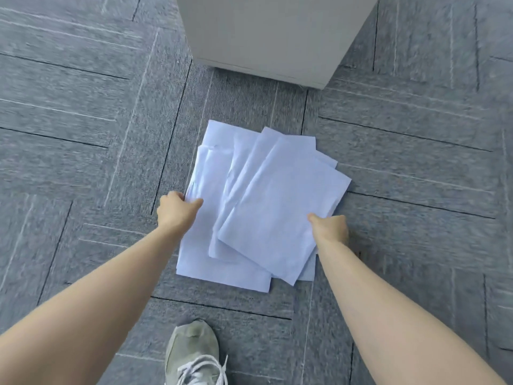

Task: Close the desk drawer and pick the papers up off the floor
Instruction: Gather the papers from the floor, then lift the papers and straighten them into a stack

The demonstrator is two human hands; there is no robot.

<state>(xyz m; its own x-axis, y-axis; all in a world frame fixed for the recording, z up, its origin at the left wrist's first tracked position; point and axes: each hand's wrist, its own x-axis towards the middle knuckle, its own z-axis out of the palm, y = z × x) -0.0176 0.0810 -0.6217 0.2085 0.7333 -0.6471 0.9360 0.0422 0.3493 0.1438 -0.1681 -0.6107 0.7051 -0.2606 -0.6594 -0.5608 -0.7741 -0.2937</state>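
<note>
Papers (261, 207) lay fanned on the floor (83, 134). Left hand (177, 208) and right hand (330, 227) pinched opposite edges; lift pending. Cabinet (272, 34) front unseen; drawer state unknown.

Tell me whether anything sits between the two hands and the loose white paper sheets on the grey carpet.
Nothing visible does. The left hand already grips the left edge of the fanned white paper sheets, and the right hand grips their right edge. The grey cabinet stands beyond them, apart.
</note>
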